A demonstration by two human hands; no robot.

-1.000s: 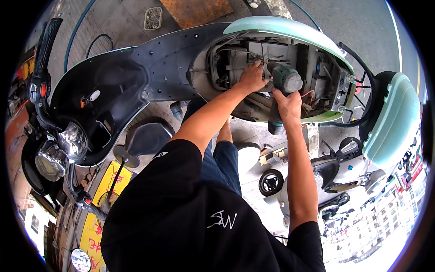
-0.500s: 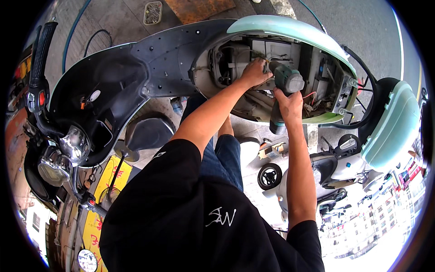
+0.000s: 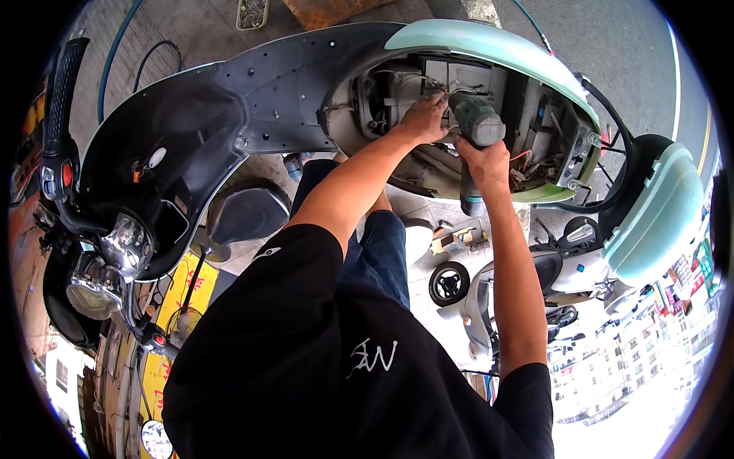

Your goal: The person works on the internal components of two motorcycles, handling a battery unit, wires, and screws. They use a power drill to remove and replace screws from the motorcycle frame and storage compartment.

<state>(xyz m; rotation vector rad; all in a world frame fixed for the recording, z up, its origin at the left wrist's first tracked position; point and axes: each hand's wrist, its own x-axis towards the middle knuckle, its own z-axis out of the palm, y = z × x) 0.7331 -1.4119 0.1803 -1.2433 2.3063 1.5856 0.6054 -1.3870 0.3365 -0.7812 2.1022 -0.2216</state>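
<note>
A mint-green scooter with its under-seat space open lies across the view, its pale green rim panel curving along the far side. My right hand is wrapped round the grip of a dark green cordless drill, whose body points away from me into the compartment. Just left of the drill's nose, my left hand has its fingers pinched together above the compartment. What those fingertips hold, if anything, is hidden. Thin wires run around both hands, and a red wire sits right of my right hand.
The black footboard and the handlebar extend left; a mint-green top box is at right. A loose black seat stands near my legs. Behind are a small wheel, a box of tools and another scooter.
The view has shifted slightly. The drill's body has turned a little, its grip now more upright below my right hand. Both hands stay close together over the compartment.
</note>
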